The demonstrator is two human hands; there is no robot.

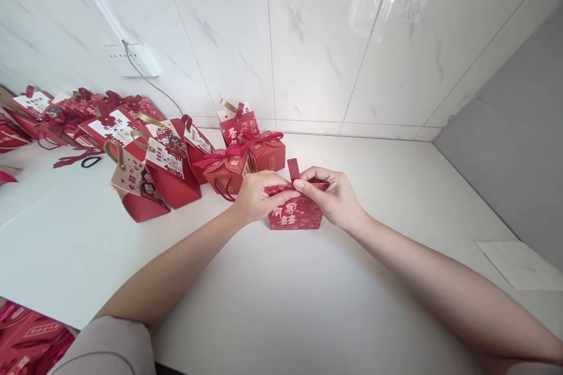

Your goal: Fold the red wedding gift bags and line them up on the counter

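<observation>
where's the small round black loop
In the head view, the small round black loop lies on the white table's left part, beside a dark red ribbon, left of a red gold-handled box.

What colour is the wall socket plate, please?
The socket plate is white, seen best in the head view.

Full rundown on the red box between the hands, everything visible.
The red box looks like printed card, with a faint paler pattern and large pale characters on its front. It stands upright on the white table. A flat red strap sticks up from the top. The left hand grips the top edge at the left; the right hand grips it at the right, thumb by the strap's base. The fingers hide much of the top, so I can't tell whether it's fastened.
</observation>
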